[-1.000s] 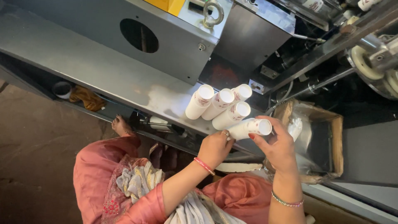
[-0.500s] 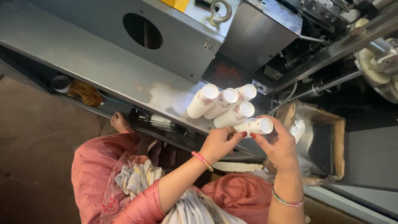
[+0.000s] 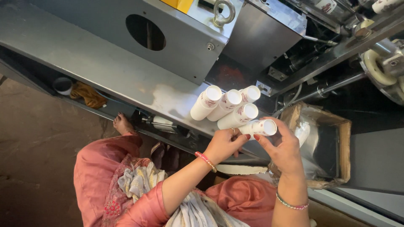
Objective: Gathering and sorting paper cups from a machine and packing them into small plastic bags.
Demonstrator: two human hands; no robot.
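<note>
While my left hand [image 3: 223,145] and right hand [image 3: 284,147] both close their fingers around one stack of white paper cups [image 3: 259,127], I see it lying on its side at the near edge of the metal shelf [image 3: 92,63]. Four more stacks [image 3: 225,105] lie touching just behind it, beside a cardboard box [image 3: 341,147].

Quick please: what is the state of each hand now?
Left hand: closed on the stack of white paper cups.
Right hand: closed on the same stack.
</note>
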